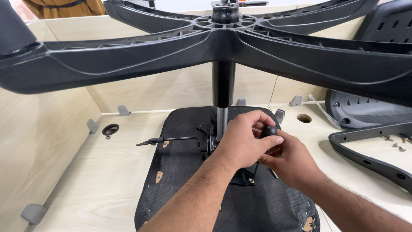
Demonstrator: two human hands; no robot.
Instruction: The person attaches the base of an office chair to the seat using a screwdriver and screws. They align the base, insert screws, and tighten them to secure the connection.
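Note:
An upturned office chair seat (pixel 180 172), black fabric underside up, lies on a pale wooden desk (pixel 107 172). A gas cylinder (pixel 223 94) rises from its mechanism to the black star base (pixel 128 56) spreading overhead. My left hand (pixel 240 141) and my right hand (pixel 292 163) meet just right of the cylinder, both wrapped around a round black knob (pixel 269 130) on the mechanism. A thin black lever (pixel 171 139) sticks out to the left.
A black chair back (pixel 365 111) and a curved armrest piece (pixel 373 159) lie at the right, with loose screws (pixel 397 144) beside them. Wooden partitions wall the desk on the left and rear. Cable holes (pixel 110 129) (pixel 304 118) pierce the desktop.

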